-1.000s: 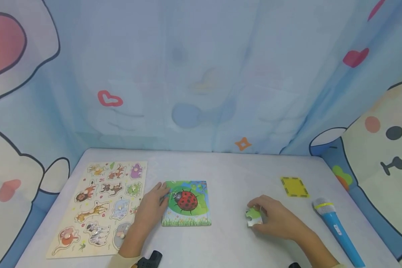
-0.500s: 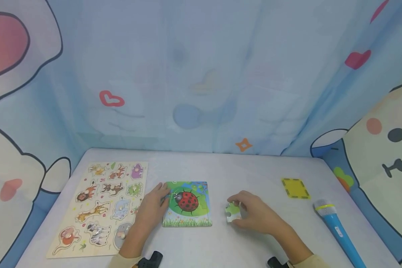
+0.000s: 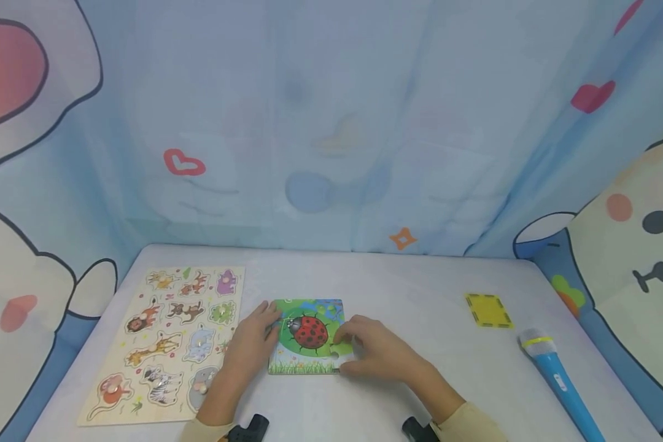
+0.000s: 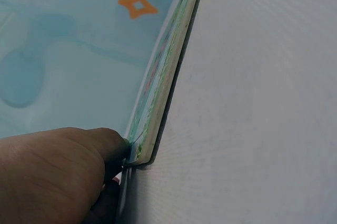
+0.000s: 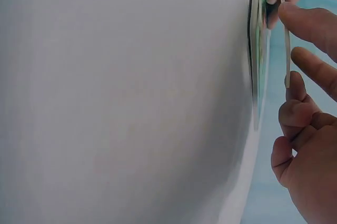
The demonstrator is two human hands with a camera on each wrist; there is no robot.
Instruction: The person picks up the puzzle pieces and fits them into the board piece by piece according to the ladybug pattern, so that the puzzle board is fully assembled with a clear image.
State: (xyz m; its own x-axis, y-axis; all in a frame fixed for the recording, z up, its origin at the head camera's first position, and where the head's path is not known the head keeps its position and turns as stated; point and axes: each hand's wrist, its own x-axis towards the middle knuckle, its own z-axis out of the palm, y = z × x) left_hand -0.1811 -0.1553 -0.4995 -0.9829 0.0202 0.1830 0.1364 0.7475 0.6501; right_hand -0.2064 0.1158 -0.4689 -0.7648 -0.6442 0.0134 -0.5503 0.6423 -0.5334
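A square ladybug jigsaw puzzle [image 3: 304, 310] lies on the table in front of me in the head view. My left hand [image 3: 252, 341] rests at its left side, fingers stretched along that edge. In the left wrist view, the thumb [image 4: 108, 144] touches the board's corner. My right hand [image 3: 383, 350] pinches a green and white puzzle piece [image 3: 342, 348] by its edges, over the puzzle's lower right part. The right wrist view has this piece [image 5: 287, 45] edge-on between thumb and fingers, a small gap above the board [image 5: 255, 50].
A wooden animal peg puzzle [image 3: 107, 350] lies left, partly behind my left forearm. On the right are a yellow square tile [image 3: 488, 310] and a blue toy microphone [image 3: 560, 383]. A printed blue curtain [image 3: 331, 123] hangs behind the white table [image 3: 409, 282].
My right hand has carried the puzzle piece leftward, from the table's right side to over the ladybug puzzle. My left hand has stayed at the puzzle's left edge.
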